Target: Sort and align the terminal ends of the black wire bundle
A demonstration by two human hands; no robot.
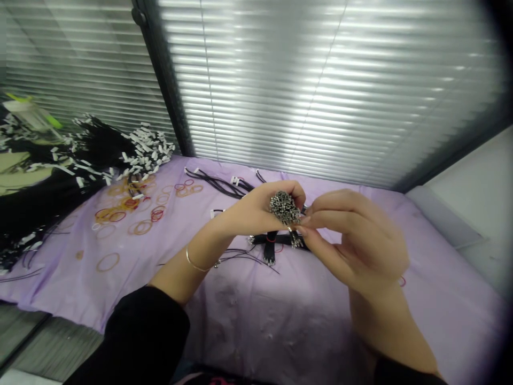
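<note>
My left hand is wrapped round a thick bundle of black wires, whose silvery tips face me. Close on its right, my right hand pinches with thumb and fingertips at the bundle's edge, where a few wire ends hang lower than the others. What exactly sits between those fingertips is too small to make out. Beneath the hands, tied bundles of black wires lie on the purple cover, one with a red band round it.
A purple sheet covers the table. Loose rubber bands are scattered at left, near a large heap of black wires with white connectors and a clear cup. More connector wires lie behind my hands. Window blinds rise at the back.
</note>
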